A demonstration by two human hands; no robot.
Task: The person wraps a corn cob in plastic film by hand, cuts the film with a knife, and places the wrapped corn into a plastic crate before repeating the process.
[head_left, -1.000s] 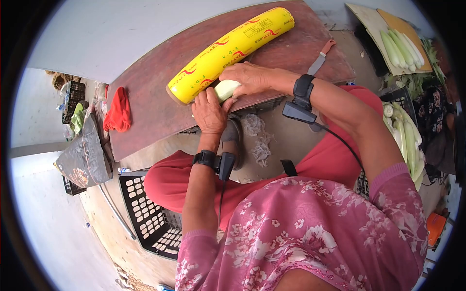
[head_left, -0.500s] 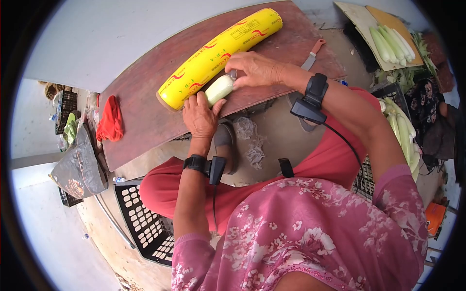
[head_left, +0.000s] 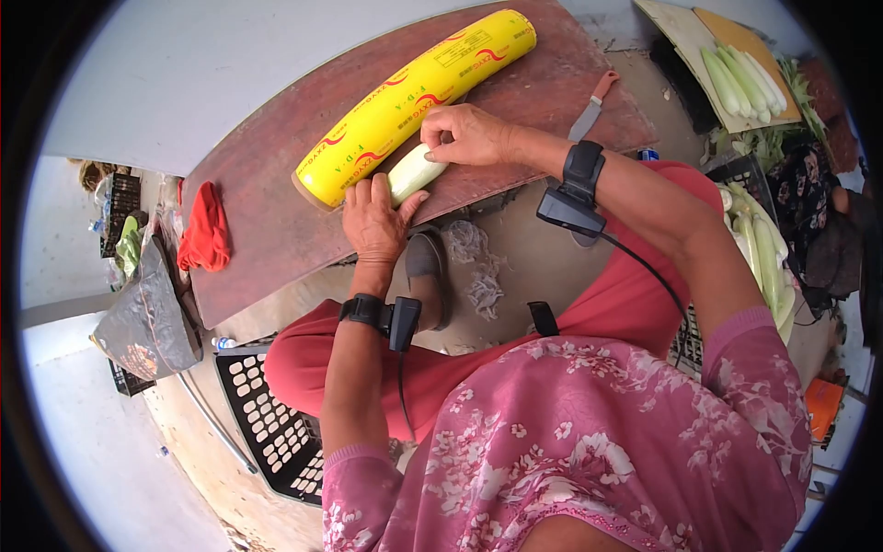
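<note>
Seen from above, a person sits with a thin cable (head_left: 648, 267) running from the right wrist over the knee; it could snag if that arm reached away quickly. Past the knees, the left hand (head_left: 375, 223) rests at the near edge of a reddish table (head_left: 276, 198), its fingers and thumb closed around one end of a smooth, pale green vegetable (head_left: 413, 176). The right hand (head_left: 473, 136) is pinched at the vegetable's other end; whether it has clear film between its fingertips, I cannot tell. Being rounded and close to the edge, the vegetable might roll off if the left grip loosened. Just behind it lies a big yellow roll (head_left: 414, 92), which a knock from the fingers could set turning. The knife (head_left: 586, 118), by the right forearm, has its blade pointing toward that arm, so a backward sweep could brush it. Compared with half a second ago, the right hand's thumb and finger have drawn together over the vegetable's end, where they were spread apart; the left hand has barely moved.
</note>
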